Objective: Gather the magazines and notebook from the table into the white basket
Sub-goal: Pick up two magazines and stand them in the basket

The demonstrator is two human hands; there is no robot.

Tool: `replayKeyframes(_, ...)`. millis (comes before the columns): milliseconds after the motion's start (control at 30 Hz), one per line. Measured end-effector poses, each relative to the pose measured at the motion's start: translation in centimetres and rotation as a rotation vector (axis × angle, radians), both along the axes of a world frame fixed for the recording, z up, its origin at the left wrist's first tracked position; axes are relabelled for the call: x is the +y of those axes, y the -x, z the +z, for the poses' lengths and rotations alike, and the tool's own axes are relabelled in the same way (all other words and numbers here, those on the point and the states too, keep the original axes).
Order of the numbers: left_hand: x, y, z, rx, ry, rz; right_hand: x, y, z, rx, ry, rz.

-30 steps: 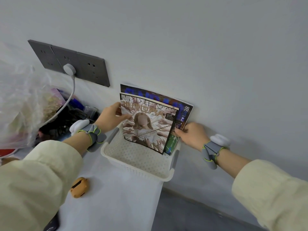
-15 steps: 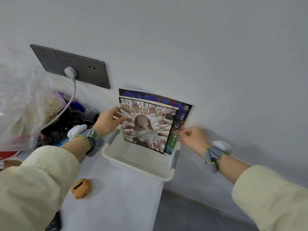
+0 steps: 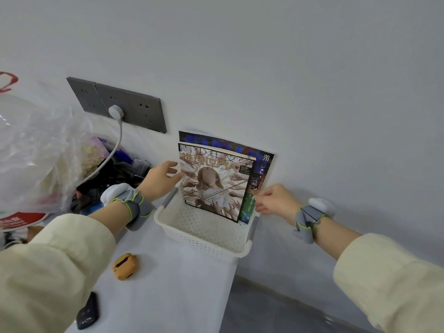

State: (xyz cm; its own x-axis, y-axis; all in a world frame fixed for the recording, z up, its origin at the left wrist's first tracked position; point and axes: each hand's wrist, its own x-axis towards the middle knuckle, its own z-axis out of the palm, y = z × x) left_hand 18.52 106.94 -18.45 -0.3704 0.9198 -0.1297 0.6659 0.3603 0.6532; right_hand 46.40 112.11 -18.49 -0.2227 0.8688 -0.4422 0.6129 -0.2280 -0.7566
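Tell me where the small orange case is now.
The small orange case lies on the white table, in front of the white perforated basket, toward its left.

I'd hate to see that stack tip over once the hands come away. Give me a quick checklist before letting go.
1. Magazines standing inside the white basket: ok.
2. Stack leaning back on the wall: ok.
3. Left hand steadying the front cover's edge: ok.
4. Right hand at the right edge, firm grip: cannot tell.
5. Basket fully on the table: not ok, its right end sits at the edge.
6. Notebook in the basket: cannot tell.
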Motion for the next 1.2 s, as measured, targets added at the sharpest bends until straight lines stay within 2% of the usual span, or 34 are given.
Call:
replayKeyframes(133,-2.2,-0.5,1.0,-0.070,-0.005,0.016,-1.4,0.3,1.8,0.061,0.008,0.094)
replayKeyframes(300,-6.9,-1.8,2.4,-0.111,0.153,-0.107,-3.5,0.6,3.8,0.078,0.039,0.230)
replayKeyframes(433,-9.6,-2.9,3.3,-0.179,0.189,-0.139,-4.7,1.0,4.4,0.146,0.062,0.292)
replayKeyframes(600,-15.5,-4.1,3.5,-0.279,0.175,-0.009,-7.5,1.6,4.1,0.090,0.029,0.464)
replayKeyframes(1200,-35.5,-2.8,-0.2,-0.351,0.340,0.349,-19.9,10.1,2.0,0.092,0.090,0.808)
